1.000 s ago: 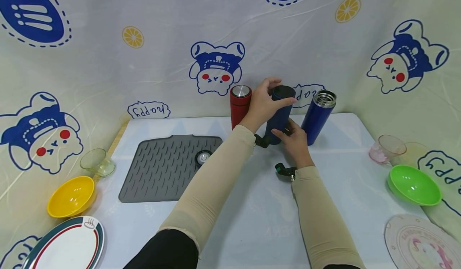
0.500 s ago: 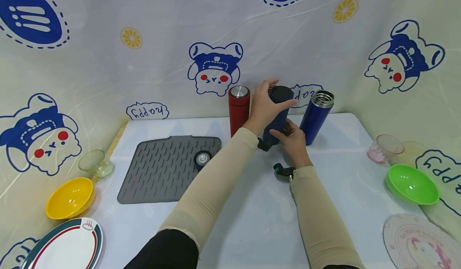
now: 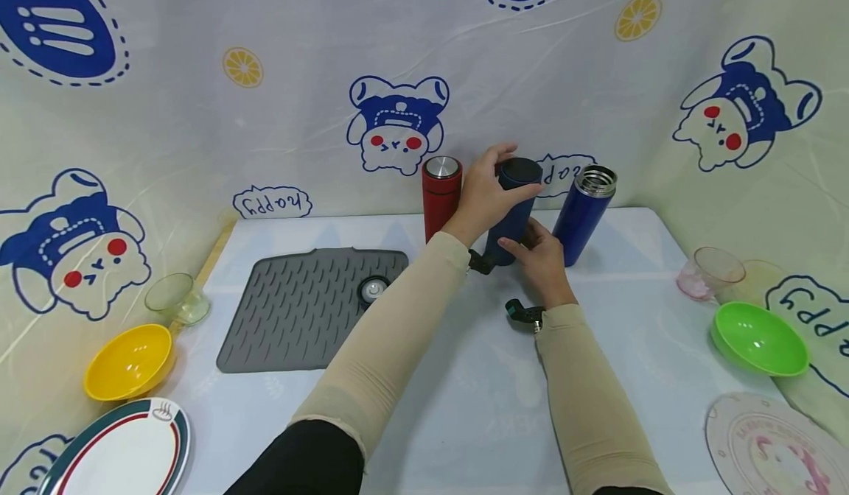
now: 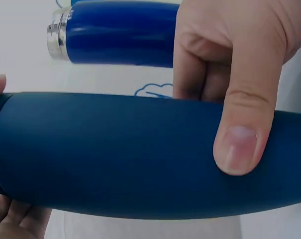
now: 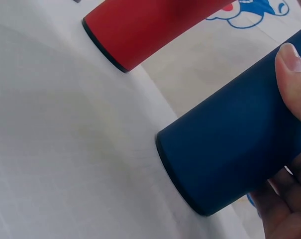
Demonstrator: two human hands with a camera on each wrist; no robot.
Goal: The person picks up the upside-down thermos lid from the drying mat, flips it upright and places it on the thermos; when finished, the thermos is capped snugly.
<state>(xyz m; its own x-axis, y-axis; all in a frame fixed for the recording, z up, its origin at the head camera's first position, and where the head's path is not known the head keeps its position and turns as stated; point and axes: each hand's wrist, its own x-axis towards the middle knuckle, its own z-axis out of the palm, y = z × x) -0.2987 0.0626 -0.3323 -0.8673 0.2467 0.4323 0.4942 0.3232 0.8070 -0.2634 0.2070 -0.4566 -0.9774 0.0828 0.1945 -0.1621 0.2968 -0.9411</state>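
Note:
A dark blue thermos (image 3: 511, 219) with a black top stands at the back of the table, between a red thermos (image 3: 441, 197) and a bright blue thermos (image 3: 584, 219). My left hand (image 3: 487, 197) grips it around the top, thumb on the near side. Lower down, my right hand (image 3: 544, 259) holds its body, the thumb (image 4: 242, 149) lying across the side in the left wrist view. In the right wrist view, the dark blue thermos's base (image 5: 182, 174) appears to touch the white tabletop. The bright blue thermos has no lid and shows a bare steel neck.
A grey ridged mat (image 3: 298, 318) lies left, bearing a round black-and-silver lid (image 3: 373, 290). Along the left edge are a glass cup (image 3: 179, 300), yellow bowl (image 3: 129, 366) and rimmed plate (image 3: 119, 458). On the right are a pinkish cup (image 3: 710, 274), green bowl (image 3: 759, 340) and pale plate (image 3: 783, 443).

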